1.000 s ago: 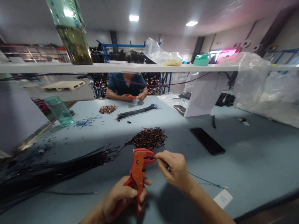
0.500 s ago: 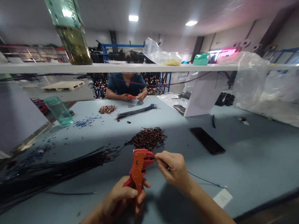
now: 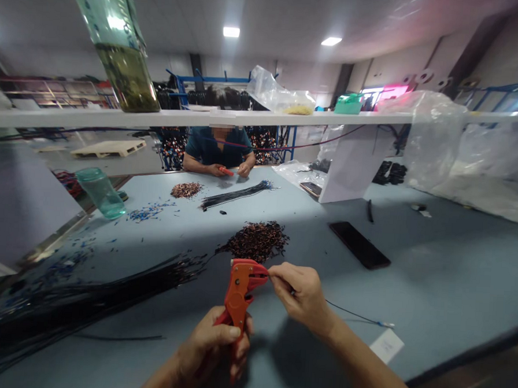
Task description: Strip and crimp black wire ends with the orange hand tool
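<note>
My left hand (image 3: pixel 219 342) is wrapped round the handles of an orange and red wire stripper (image 3: pixel 238 294), which stands upright over the table. My right hand (image 3: pixel 299 291) pinches a thin black wire (image 3: pixel 357 316) close to the stripper's jaws; the wire's tip is hidden there. From behind the hand its other end trails right to a small terminal near a white tag. Just beyond the stripper lies a heap of small dark and copper-coloured scraps (image 3: pixel 259 240). A thick bundle of black wires (image 3: pixel 106 299) stretches along the left of the table.
A black phone (image 3: pixel 359 244) lies to the right. At the left stand a green bottle (image 3: pixel 100 192) and scattered blue bits (image 3: pixel 147 211). Across the table a person (image 3: pixel 220 151) holds a red tool, behind another wire bundle (image 3: pixel 237 194). A white shelf (image 3: pixel 193 119) spans above.
My left fingers have closed further on the stripper's handles, and its jaws look more closed. My right hand has hardly moved. The person opposite has shifted their hands slightly.
</note>
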Tool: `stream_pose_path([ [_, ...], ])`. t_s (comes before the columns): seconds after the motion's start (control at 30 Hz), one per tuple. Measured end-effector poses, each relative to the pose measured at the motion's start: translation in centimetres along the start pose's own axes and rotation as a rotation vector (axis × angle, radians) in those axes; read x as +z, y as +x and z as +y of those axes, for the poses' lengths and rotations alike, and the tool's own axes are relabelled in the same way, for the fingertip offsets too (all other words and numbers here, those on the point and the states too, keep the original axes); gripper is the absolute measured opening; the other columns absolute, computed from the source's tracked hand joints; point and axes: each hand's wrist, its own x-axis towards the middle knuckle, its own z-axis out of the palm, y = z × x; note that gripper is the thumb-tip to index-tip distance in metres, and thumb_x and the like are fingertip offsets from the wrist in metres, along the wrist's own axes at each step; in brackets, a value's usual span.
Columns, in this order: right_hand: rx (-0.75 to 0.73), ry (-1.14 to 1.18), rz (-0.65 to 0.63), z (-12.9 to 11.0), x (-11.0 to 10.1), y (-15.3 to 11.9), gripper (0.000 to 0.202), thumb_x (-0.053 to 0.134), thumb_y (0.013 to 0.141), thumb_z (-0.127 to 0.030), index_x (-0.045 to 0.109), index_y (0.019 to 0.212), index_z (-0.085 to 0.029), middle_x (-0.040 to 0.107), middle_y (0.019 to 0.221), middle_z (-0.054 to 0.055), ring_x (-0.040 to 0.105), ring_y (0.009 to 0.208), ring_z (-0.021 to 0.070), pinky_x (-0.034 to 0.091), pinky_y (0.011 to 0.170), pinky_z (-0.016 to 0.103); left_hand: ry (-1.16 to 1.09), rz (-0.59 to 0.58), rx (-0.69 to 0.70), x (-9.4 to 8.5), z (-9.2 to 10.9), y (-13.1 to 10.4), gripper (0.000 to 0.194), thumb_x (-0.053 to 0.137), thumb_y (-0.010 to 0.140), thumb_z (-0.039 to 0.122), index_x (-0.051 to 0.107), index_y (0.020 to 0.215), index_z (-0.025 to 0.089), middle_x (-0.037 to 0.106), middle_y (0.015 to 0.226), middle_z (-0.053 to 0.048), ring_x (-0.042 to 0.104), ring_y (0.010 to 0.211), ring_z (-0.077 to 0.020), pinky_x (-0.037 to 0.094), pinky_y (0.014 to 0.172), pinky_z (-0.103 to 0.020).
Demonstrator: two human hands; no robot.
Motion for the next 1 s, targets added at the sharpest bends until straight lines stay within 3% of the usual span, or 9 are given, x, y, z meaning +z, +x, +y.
stream_pose_path([
  [0.2,0.025,0.007,-0.019,0.1,0.2,-0.3,0.016,0.047,0.089,-0.013,0.061,0.081,-0.016,0.052,0.059,-0.001,0.043,0.05,0.0104,0.035,0.052,0.023,0.023,0.012,-0.008,0.1,0.0,0.0,0.028,0.069,0.066,0.037,0.057,0.072,0.012,0.052,0.05,0.001,0.047,0.036,-0.0089,0.042,0.039,-0.023],
  [0.5,0.018,-0.054,0.055,-0.7,0.7,-0.5,0.017,0.045,0.089,-0.012,0.059,0.08,-0.016,0.054,0.057,-0.001,0.045,0.048,0.01,0.034,0.051,0.022,0.043,0.035,0.005,0.7,-0.3,0.2,0.035,0.07,0.066,0.044,0.052,0.065,0.015,0.045,0.044,0.005,0.039,0.03,-0.0061,0.036,0.033,-0.019],
  [0.7,0.045,-0.075,0.059,-0.6,1.3,-0.9,0.018,0.044,0.09,-0.013,0.059,0.081,-0.016,0.051,0.055,-0.003,0.046,0.046,0.0102,0.034,0.05,0.022,0.061,0.091,0.012,0.7,-0.4,0.2,0.042,0.069,0.07,0.047,0.044,0.055,0.017,0.036,0.037,0.008,0.027,0.024,-0.0029,0.025,0.027,-0.017],
  [0.83,0.094,-0.074,0.056,0.0,1.2,-0.9,0.017,0.045,0.09,-0.016,0.061,0.085,-0.016,0.055,0.058,-0.002,0.047,0.046,0.0098,0.036,0.051,0.021,-0.006,0.048,0.04,0.1,0.3,-0.2,0.035,0.07,0.068,0.044,0.049,0.065,0.016,0.042,0.044,0.007,0.033,0.029,-0.0045,0.032,0.032,-0.019],
  [1.0,0.202,-0.085,0.085,1.0,1.0,-0.7,0.017,0.047,0.09,-0.021,0.061,0.082,-0.018,0.05,0.052,-0.005,0.042,0.044,0.0094,0.034,0.048,0.02,-0.047,0.121,0.194,-0.4,1.6,-0.4,0.024,0.067,0.071,0.034,0.054,0.08,0.016,0.048,0.059,0.004,0.047,0.046,-0.0094,0.042,0.049,-0.025],
])
